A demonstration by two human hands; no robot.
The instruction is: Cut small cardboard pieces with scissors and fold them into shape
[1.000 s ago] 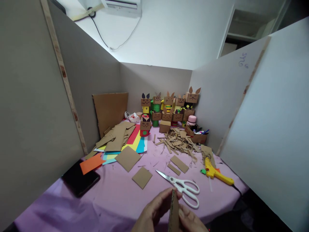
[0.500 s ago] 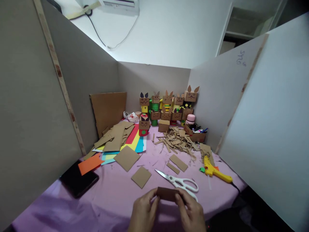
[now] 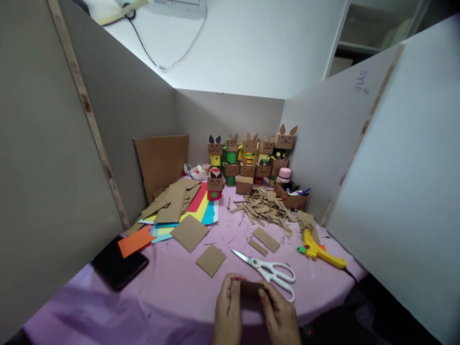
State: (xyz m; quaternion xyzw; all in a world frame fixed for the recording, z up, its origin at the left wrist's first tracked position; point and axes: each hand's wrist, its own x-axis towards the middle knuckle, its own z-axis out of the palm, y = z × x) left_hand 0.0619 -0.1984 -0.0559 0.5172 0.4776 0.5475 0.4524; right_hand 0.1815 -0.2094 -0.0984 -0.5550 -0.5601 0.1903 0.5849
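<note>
A small brown cardboard piece (image 3: 250,289) is held up at the table's front edge between both hands. My left hand (image 3: 230,306) pinches its left end, thumb on the near side. My right hand (image 3: 278,309) grips the right end the same way. Just beyond the right hand lie white-handled scissors (image 3: 271,274), blades pointing to the back left. A square cardboard piece (image 3: 211,260) rests ahead of the left hand, with a larger square (image 3: 189,233) behind it. Two cardboard strips (image 3: 266,239) lie past the scissors.
Yellow glue gun (image 3: 319,251) at right, its cord off the edge. Cardboard scraps (image 3: 264,206) pile mid-back, before several animal-faced cardboard figures (image 3: 247,165). Left: cardboard sheets (image 3: 172,201) over coloured paper, a black tablet-like object (image 3: 120,266) under orange paper (image 3: 134,242). Panels (image 3: 230,112) enclose the table.
The left hand has shifted right, nearer the right hand, and its fingers now cover more of the cardboard piece. The piece is tilted so less of its face shows. Objects on the table stay put.
</note>
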